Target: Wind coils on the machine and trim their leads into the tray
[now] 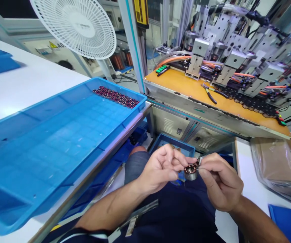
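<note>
In front of my body, between my two hands, is a small round motor stator [191, 176], with a metal outer ring and copper windings showing at its top. My left hand [160, 167] has its fingertips at the stator's left and back edge, gripping it there. Finger and thumb of my right hand [220, 180] are pinched at the right edge, on what looks like a thin wire. A small pale piece by the right index finger is too small to name. The far side of the stator is hidden by the fingers.
On the white table at left lies a large blue tray [67, 180], with rows of small stators [116, 97] at its far end. A fan [81, 27] stands behind. Pliers [209, 93] lie on the machine's orange bench [170, 79]. A plastic-wrapped carton [272, 160] is at right.
</note>
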Tool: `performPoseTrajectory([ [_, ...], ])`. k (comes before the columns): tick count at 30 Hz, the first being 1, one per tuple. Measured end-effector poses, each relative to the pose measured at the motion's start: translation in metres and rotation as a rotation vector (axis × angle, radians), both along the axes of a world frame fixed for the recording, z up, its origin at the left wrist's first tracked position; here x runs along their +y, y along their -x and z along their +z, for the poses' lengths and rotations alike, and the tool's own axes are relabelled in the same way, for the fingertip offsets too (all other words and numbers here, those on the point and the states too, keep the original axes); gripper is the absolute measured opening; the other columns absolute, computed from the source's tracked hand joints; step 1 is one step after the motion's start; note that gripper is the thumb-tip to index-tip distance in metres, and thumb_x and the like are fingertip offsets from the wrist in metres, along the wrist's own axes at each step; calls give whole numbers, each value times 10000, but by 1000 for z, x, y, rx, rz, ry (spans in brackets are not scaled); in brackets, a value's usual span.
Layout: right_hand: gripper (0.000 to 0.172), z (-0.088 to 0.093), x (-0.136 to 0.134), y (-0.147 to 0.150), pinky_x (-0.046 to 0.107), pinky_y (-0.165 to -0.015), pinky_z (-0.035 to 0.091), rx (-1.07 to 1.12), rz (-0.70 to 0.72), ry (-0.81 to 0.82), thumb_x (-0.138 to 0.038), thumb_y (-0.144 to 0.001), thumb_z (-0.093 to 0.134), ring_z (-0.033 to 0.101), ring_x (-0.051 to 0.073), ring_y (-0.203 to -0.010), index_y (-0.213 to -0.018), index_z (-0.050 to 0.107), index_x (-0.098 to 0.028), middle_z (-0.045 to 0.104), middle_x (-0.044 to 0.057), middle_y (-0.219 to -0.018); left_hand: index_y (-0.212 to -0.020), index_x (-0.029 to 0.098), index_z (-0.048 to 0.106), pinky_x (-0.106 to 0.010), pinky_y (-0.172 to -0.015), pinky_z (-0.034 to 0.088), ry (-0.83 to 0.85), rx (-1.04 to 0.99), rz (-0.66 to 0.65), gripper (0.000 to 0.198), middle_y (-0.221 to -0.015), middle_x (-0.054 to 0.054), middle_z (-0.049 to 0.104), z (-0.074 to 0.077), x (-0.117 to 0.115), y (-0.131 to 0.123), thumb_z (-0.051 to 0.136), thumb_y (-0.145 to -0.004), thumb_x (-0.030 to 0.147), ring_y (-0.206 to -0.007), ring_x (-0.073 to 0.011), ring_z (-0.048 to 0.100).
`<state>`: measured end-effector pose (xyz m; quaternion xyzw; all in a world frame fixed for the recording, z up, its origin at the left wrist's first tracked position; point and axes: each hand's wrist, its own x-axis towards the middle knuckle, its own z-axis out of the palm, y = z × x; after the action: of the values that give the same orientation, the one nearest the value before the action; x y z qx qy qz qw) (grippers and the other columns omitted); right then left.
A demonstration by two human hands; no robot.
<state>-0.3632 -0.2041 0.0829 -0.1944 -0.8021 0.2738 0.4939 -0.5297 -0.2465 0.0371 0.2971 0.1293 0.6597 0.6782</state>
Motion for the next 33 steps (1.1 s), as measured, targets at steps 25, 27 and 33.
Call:
performPoseTrajectory([
  [25,131,-10,-4,4,253,-558,464,71,-88,130,-53,-853,589,558,128,-612,-810,639,-166,587,13,-684,-743,155,561,-200,-726,568,-82,305,249,274,-894,-11,712,1,5,-6,803,-701,33,-764,-92,685],
  [27,115,-13,-5,3,252,-568,454,95,-69,267,-92,-872,604,548,126,-627,-792,640,-166,580,12,-685,-819,181,621,-238,-774,580,-99,331,303,273,-911,-9,724,0,5,-6,799,-695,15,-828,-119,700],
  [33,134,-24,-6,3,230,-559,446,201,177,931,-221,-864,681,538,104,-596,-751,641,-162,580,-10,-659,-859,184,712,-337,-850,596,-74,483,379,238,-1095,-75,725,-8,4,0,810,-691,47,-954,-207,727],
])
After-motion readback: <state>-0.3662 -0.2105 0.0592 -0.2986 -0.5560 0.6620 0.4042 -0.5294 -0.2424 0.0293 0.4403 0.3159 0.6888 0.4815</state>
